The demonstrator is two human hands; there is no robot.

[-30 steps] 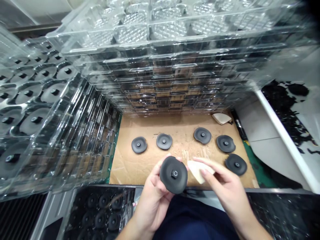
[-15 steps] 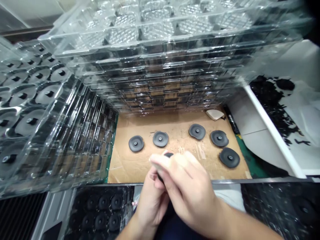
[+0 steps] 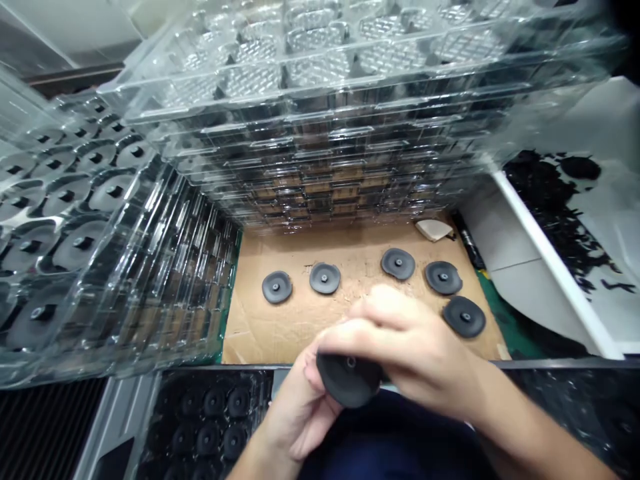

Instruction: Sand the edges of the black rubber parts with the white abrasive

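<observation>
Between my two hands, just in front of the table's near edge, is a black rounded disc (image 3: 347, 380) with a small hub in its middle. My left hand (image 3: 307, 407) grips its left side, thumb and fingers closed on the rim. Over its top edge curl the fingers of my right hand (image 3: 405, 333), slightly blurred; whether a tool is in them is hidden. Similar dark discs lie hub up on the cardboard (image 3: 250, 333): a left one (image 3: 277, 287), one beside it (image 3: 325, 277), and several to the right, among them the nearest (image 3: 464, 317).
A tall stack of clear plastic trays (image 3: 320, 127) stands at the back. Another stack (image 3: 165, 267) on the left has discs in its top tray. On the right, a white bin (image 3: 555, 260) holds black scraps (image 3: 545, 200). A black tray (image 3: 207, 420) sits below the table edge.
The disc in my hands has turned so its broad face shows. My right hand has shifted right and its fingers lie over the top edge. The view has moved slightly.
</observation>
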